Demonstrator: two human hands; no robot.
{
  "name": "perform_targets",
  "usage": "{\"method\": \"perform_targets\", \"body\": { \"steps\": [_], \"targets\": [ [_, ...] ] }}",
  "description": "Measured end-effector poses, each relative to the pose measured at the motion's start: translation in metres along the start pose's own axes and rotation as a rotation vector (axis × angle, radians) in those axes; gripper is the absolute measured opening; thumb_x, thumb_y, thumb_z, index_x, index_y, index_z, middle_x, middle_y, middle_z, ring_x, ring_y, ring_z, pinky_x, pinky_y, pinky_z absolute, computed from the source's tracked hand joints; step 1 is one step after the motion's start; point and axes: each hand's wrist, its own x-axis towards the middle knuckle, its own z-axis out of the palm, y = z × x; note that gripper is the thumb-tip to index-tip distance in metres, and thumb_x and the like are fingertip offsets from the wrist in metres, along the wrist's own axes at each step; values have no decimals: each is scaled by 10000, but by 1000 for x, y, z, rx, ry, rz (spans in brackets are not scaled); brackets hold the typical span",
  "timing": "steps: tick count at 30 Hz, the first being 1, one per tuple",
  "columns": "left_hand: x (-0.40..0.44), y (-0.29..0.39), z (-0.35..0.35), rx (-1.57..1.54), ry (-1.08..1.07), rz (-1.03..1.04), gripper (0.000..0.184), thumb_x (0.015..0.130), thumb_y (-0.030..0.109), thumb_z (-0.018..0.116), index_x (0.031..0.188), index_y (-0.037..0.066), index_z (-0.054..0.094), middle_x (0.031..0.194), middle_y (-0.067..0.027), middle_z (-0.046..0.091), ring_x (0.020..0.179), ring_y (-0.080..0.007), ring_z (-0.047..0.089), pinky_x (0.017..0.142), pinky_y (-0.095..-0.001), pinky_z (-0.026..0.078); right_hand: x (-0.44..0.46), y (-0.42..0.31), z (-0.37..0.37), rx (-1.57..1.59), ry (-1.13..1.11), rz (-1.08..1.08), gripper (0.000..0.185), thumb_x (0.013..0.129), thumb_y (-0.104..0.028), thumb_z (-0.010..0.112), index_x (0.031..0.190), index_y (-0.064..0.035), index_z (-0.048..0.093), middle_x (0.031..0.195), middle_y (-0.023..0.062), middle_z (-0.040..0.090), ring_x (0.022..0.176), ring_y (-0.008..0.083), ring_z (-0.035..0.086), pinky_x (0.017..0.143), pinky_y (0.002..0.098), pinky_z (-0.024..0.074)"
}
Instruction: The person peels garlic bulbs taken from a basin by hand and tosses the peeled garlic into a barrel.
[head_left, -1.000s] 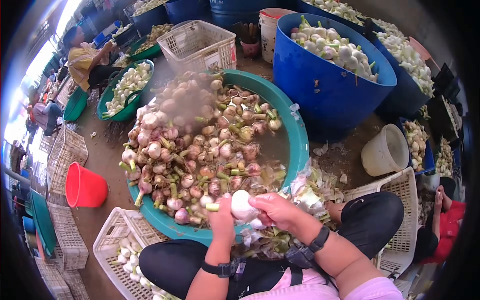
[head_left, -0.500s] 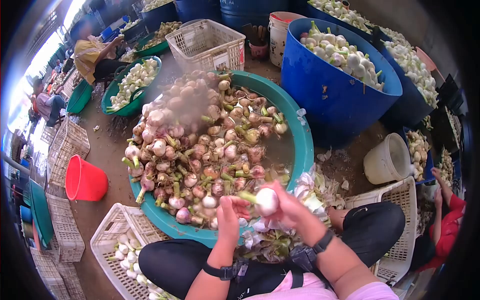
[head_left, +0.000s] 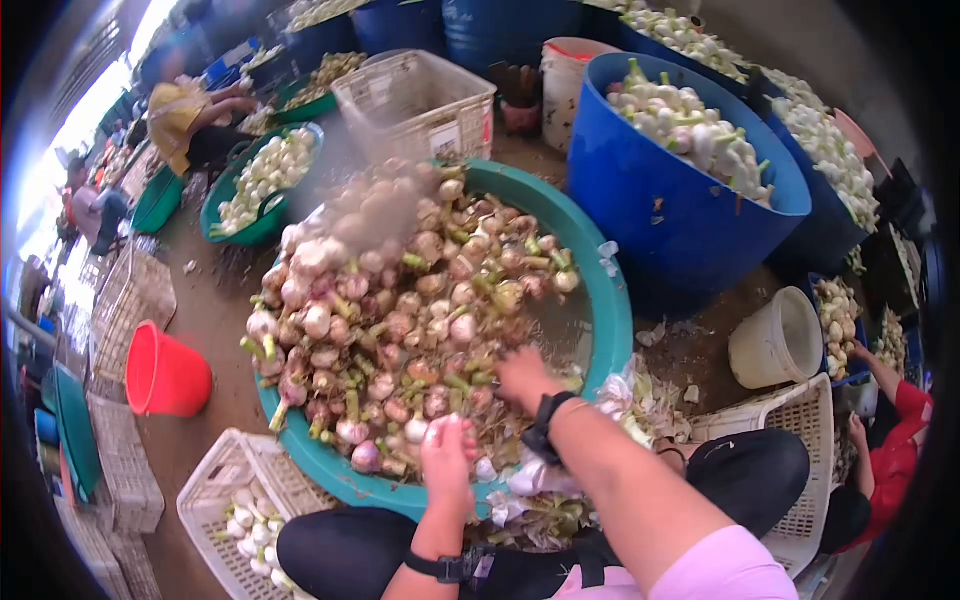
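A round teal tub (head_left: 612,300) in front of me holds a heap of unpeeled garlic bulbs (head_left: 400,330) with cut green stems, and murky water shows at its right side. My right hand (head_left: 528,380) reaches into the tub among the bulbs; its fingertips are blurred and partly hidden there. Over the tub's near rim is my left hand (head_left: 448,458), fingers loosely bent and a little apart, with nothing visible in it. Peeled papery garlic skins (head_left: 545,505) lie piled at the near right rim, below my right wrist.
Left of my knee a white crate (head_left: 215,480) holds peeled white garlic. A red bucket (head_left: 168,370), a cream bucket (head_left: 775,340) and a large blue tub (head_left: 690,190) full of white garlic stand around. Another white crate (head_left: 805,440) is at right. Other people sit nearby.
The peeled white garlic bulb has left my right hand and I cannot see where it went. That hand has moved forward into the heap; my left hand has shifted slightly.
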Motion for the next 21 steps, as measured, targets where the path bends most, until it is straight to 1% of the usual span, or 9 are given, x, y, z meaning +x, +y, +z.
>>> {"method": "perform_targets", "body": {
  "steps": [2,3,5,8,10,13,14,16,21],
  "targets": [
    [5,-5,-6,10,-41,-48,215,876,284,492,945,80,495,858,-29,551,685,-93,502,573,-228,421,9,-3,4,-99,-159,-102,245,724,-209,540,928,-116,640,917,113,630,997,243,523,916,400,313],
    [4,-6,-5,-4,51,-70,233,882,282,478,1010,88,482,941,-35,536,739,-105,495,605,-252,429,8,-4,13,30,63,-109,246,736,-311,572,891,-133,637,853,103,637,923,266,544,846,398,365],
    [-2,0,0,28,116,-123,367,895,342,428,1183,116,391,1125,-50,458,867,-143,477,690,-310,431,-13,-30,-46,456,49,92,391,742,-331,599,1054,-100,552,860,131,625,869,311,561,812,382,406],
    [-7,0,14,-296,-86,-51,450,884,448,406,1231,168,345,1001,-32,492,822,-117,493,657,-253,422,-54,-72,-87,1323,391,82,504,767,-210,622,1187,-9,427,1159,217,496,985,344,533,830,394,439],
    [-7,2,12,-300,-70,60,440,890,465,379,1232,190,353,972,-15,515,777,-100,516,606,-215,421,-73,-76,-99,618,676,-179,469,770,-185,601,1171,2,446,1139,234,493,977,318,537,804,373,456],
    [-1,12,-17,-15,-132,31,398,892,298,442,1205,58,392,954,-48,542,780,-138,554,634,-217,459,-102,-62,-109,126,667,-403,334,747,-176,582,1029,-1,537,975,185,567,899,273,575,771,341,466],
    [-1,10,-17,-11,-129,35,398,892,298,442,1205,58,392,954,-48,542,780,-138,554,634,-217,459,-108,-59,-107,131,671,-406,334,747,-176,582,1029,-1,537,975,185,567,899,273,575,771,341,466],
    [-5,10,-5,18,-210,91,337,845,181,534,1134,26,454,921,-49,542,724,-116,538,617,-228,459,-119,-55,-99,75,197,-376,177,723,-185,564,830,-45,578,758,117,603,752,245,614,683,339,484],
    [-9,4,3,152,-276,-25,321,793,90,585,1087,-8,502,930,-59,553,763,-101,527,637,-231,457,-131,-39,-82,81,283,-372,86,686,-120,522,639,-64,568,608,74,601,580,253,619,524,362,484]
  ]
}}
